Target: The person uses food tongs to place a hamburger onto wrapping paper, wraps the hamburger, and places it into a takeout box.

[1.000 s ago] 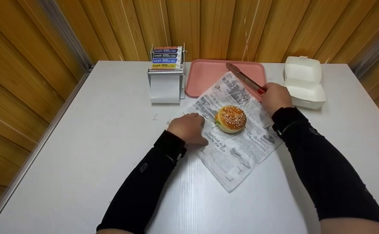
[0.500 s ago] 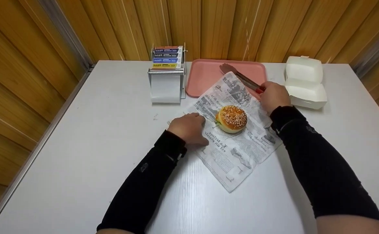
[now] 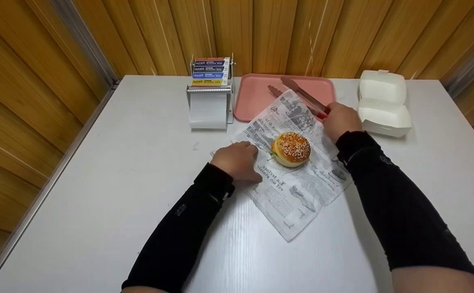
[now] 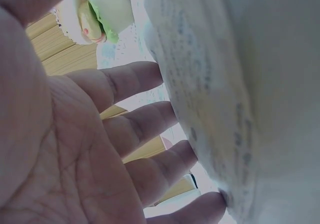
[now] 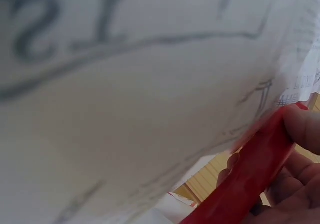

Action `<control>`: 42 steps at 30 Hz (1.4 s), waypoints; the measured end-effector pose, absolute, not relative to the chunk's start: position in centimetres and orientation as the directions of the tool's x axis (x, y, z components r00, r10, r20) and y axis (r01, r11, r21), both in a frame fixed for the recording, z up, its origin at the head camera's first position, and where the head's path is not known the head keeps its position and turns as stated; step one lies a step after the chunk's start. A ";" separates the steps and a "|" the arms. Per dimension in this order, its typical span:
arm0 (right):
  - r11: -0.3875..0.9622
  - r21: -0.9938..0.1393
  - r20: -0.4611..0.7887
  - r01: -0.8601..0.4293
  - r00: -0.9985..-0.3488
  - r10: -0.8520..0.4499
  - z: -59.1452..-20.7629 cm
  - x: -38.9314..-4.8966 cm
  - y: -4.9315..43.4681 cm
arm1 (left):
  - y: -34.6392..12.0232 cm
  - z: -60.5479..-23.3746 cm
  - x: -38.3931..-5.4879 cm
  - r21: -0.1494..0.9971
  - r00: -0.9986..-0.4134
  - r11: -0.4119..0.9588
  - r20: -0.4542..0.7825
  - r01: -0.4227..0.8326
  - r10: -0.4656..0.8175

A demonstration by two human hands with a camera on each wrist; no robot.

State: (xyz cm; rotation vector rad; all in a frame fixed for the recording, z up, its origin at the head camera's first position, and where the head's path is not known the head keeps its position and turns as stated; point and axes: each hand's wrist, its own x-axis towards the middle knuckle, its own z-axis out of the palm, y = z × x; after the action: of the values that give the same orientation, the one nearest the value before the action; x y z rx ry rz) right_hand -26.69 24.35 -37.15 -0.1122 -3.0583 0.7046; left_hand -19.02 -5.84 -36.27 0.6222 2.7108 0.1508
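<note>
A sesame-seed burger (image 3: 292, 149) sits on a sheet of newsprint-patterned wrapping paper (image 3: 288, 211), laid diagonally on the table. My left hand (image 3: 238, 162) rests at the paper's left edge, fingers extended and tips against the paper (image 4: 200, 79) in the left wrist view. There, lettuce shows in the burger (image 4: 95, 16) too. My right hand (image 3: 342, 121) grips metal tongs (image 3: 308, 96) by their red handle (image 5: 255, 169). The tongs' two arms are spread, with their tips over the pink tray (image 3: 246, 91). The paper's far corner overlaps the tray and part of the lower tong arm.
A metal dispenser (image 3: 208, 110) holding a white roll and several coloured label boxes stands left of the tray. At the back right is an open white clamshell box (image 3: 385, 103). A wooden panelled wall (image 3: 269, 36) borders the white table (image 3: 139, 162).
The tongs have swung a little over the tray and their arms have spread apart. My right hand has shifted slightly left. My left hand and the burger stay put.
</note>
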 end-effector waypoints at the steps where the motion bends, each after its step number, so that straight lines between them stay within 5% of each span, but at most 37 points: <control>1: 0.901 -0.429 -0.017 0.069 -0.998 0.068 -37.2 -26.7 24.4 | -5.8 -36.3 -19.1 0.180 -0.842 0.898 -0.315 0.400 0.438; 9: 0.885 -0.443 -0.156 0.145 -0.984 0.084 -36.6 -27.2 24.5 | -5.6 -36.5 -19.1 0.192 -0.853 0.908 -0.314 0.373 0.417; 14: 0.838 -0.527 -0.101 0.140 -0.990 0.102 -35.9 -27.2 23.7 | -5.6 -36.4 -19.2 0.193 -0.852 0.909 -0.322 0.369 0.414; 21: 0.810 -0.584 -0.094 -0.049 -0.987 -0.127 -34.9 -27.1 21.1 | -5.7 -36.4 -19.2 0.198 -0.848 0.906 -0.322 0.374 0.421; 26: 0.799 -0.600 -0.163 -0.028 -0.974 -0.157 -34.6 -27.5 20.2 | -5.7 -36.4 -19.2 0.199 -0.848 0.904 -0.316 0.379 0.425; 42: 0.731 -0.673 0.061 -0.111 -0.994 -0.094 -33.7 -26.4 20.2 | -5.6 -36.5 -19.2 0.198 -0.847 0.904 -0.317 0.380 0.426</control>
State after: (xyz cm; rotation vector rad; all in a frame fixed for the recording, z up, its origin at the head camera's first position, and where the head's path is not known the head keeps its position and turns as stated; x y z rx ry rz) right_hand -26.42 20.24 -33.67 0.1722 -2.9016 1.1308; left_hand -19.17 -5.65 -36.46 0.5938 2.7108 0.1809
